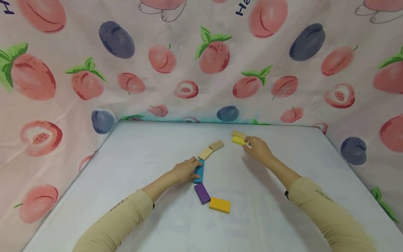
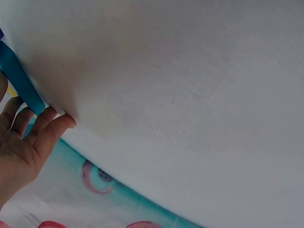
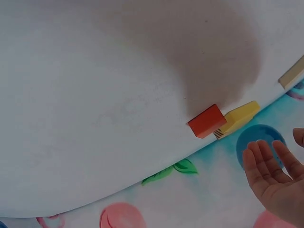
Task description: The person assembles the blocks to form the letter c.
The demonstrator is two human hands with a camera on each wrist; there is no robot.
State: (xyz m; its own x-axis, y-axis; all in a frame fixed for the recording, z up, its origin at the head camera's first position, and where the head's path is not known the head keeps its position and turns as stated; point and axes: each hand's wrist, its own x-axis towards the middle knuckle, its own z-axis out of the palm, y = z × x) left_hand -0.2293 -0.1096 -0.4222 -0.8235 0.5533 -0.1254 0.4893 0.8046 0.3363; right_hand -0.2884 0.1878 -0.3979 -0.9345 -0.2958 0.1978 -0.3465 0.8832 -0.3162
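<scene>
My left hand (image 1: 184, 170) grips a blue block (image 1: 199, 171), thumb at its near end and fingers at its far end. In the left wrist view, the fingers (image 2: 45, 126) curl about the blue block (image 2: 21, 80). My right hand (image 1: 259, 148) is beside a yellow block (image 1: 239, 140), with a ridged wooden block (image 1: 239, 134) behind it. The right wrist view shows that hand (image 3: 275, 178) with loosely bent fingers, holding nothing. A red block (image 3: 207, 121) stands by the yellow block (image 3: 241, 117) there; the hand hides it in the head view.
Two wooden blocks, one ridged (image 1: 206, 153) and one plain (image 1: 216, 145), continue the curved row beyond the blue one. A purple block (image 1: 202, 193) and an orange-yellow block (image 1: 219, 205) lie nearer. Fruit-patterned cloth (image 1: 185, 52) rises behind the white table (image 1: 135, 150).
</scene>
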